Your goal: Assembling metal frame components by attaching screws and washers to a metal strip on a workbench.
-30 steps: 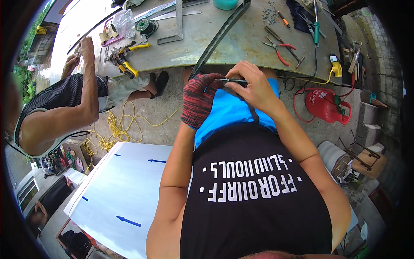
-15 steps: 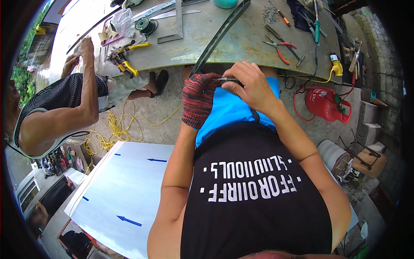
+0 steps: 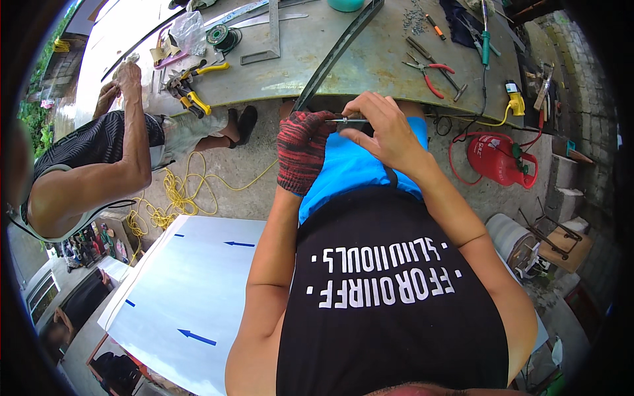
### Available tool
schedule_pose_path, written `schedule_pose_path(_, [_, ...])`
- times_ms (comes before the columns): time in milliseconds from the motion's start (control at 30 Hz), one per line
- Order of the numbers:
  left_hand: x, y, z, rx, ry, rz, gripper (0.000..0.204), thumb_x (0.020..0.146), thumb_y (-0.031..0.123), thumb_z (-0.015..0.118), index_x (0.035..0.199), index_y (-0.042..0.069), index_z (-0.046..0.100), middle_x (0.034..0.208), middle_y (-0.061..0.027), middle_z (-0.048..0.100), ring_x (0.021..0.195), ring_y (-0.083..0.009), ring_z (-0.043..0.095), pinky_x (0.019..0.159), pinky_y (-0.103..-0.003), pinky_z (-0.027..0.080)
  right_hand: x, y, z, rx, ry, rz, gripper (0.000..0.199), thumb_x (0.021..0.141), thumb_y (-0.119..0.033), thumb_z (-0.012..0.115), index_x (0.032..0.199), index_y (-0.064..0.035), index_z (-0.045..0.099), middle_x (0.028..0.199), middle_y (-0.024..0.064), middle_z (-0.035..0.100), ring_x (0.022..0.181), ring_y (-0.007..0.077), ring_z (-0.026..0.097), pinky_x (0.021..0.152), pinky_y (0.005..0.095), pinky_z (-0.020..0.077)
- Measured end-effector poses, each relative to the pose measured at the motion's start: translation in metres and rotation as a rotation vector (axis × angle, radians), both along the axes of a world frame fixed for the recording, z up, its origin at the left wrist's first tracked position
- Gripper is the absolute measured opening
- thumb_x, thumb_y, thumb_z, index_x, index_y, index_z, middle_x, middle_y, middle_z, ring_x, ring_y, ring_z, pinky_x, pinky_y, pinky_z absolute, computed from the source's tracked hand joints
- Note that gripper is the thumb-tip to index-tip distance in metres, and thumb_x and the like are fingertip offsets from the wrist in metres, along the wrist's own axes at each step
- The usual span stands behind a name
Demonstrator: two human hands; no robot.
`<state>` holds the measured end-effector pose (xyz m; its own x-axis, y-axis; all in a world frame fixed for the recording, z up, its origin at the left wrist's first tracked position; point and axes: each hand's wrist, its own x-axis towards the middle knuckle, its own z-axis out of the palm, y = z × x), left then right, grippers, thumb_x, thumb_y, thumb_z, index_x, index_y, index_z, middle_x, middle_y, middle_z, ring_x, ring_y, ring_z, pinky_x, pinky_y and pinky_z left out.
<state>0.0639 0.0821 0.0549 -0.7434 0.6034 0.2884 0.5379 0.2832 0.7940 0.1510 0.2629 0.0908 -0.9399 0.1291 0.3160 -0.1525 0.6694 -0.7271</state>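
Shifted: one co-worker's hand. Our left hand grips one strip; right hand pinches one rod. One shirt, white-lettered.

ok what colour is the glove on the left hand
The glove is mottled red and black; the head view shows it.

2 white text lines on shirt, blue arrows on sheet, cylinder seemingly lettered

A slim, silvery metal rod is held level between the gloved left hand and bare right hand, just off the desk's near edge. A long, dark, narrow metal strip slants across that edge, its lower end at the glove.
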Motion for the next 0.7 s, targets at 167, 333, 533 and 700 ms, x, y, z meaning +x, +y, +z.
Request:
schedule_pose_path(167, [0.0009,0.0013,-0.0018,0.004,0.039,0.013,0.020,0.081,0.007,0.076,0.100,0.012,0.074,0.085,-0.0067,0.071,0.083,-0.0282,0.067,0.080,-0.040,0.048,0.0004,0.0047,-0.0053,0.081,-0.038,0.050,0.021,0.090,-0.024,0.072,0.098,-0.0067,0.063,0.091,0.0074,0.061,0.089,0.0270,0.058,0.078,0.0375,0.0405])
schedule_pose_path(333, [0.0020,-0.0002,-0.0012,-0.001,0.024,0.021,0.020,0.081,0.006,0.076,0.100,0.011,0.074,0.085,-0.0064,0.071,0.083,-0.0281,0.067,0.080,-0.040,0.048,0.0006,0.0032,-0.0001,0.043,-0.030,0.024,0.020,0.087,-0.019,0.074,0.097,-0.0060,0.062,0.091,0.0078,0.061,0.088,0.0271,0.057,0.078,0.0379,0.0405])
schedule_pose_path(533, [0.0002,0.0001,-0.0035,0.000,0.015,0.008,0.021,0.080,0.006,0.076,0.099,0.012,0.074,0.084,-0.0060,0.070,0.083,-0.0273,0.067,0.079,-0.040,0.047,0.0012,0.0048,-0.0053,0.054,-0.044,0.074,0.018,0.088,-0.017,0.073,0.099,-0.0055,0.064,0.091,0.0078,0.061,0.087,0.0267,0.056,0.077,0.0382,0.0398])
schedule_pose_path(700, [-0.0021,-0.0022,0.0005,-0.002,0.021,-0.004,0.022,0.078,0.005,0.075,0.098,0.012,0.074,0.082,-0.0058,0.070,0.083,-0.0269,0.066,0.078,-0.039,0.047,0.0010,0.0035,0.0004,0.119,-0.101,0.115,0.015,0.092,-0.021,0.068,0.097,-0.0071,0.066,0.090,0.0056,0.060,0.090,0.0256,0.056,0.079,0.0395,0.0398])
